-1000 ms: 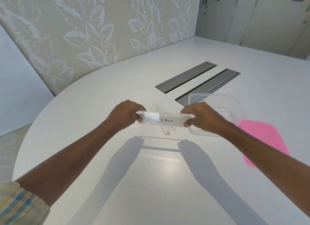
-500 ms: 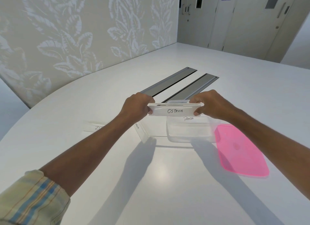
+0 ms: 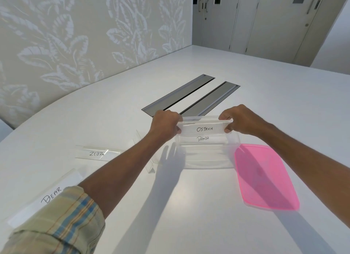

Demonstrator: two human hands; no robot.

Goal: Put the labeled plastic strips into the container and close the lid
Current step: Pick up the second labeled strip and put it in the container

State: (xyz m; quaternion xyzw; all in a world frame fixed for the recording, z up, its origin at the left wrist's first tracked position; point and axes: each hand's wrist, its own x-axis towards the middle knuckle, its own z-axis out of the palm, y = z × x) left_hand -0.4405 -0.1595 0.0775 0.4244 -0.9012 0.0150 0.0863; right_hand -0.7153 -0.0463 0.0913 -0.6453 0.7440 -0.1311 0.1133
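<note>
While both hands (left, right) pinch one OSTRICH strip, three lie outside.

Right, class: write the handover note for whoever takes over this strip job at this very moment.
Left hand and right hand: each grips one end of the OSTRICH strip, held over the open container.
Done: PANDA strip inside.
Left: lower OSTRICH in; add ZEBRA strip, DEAR strip and the clear strip beside the container; then fit the pink lid, lying to its right.
</note>
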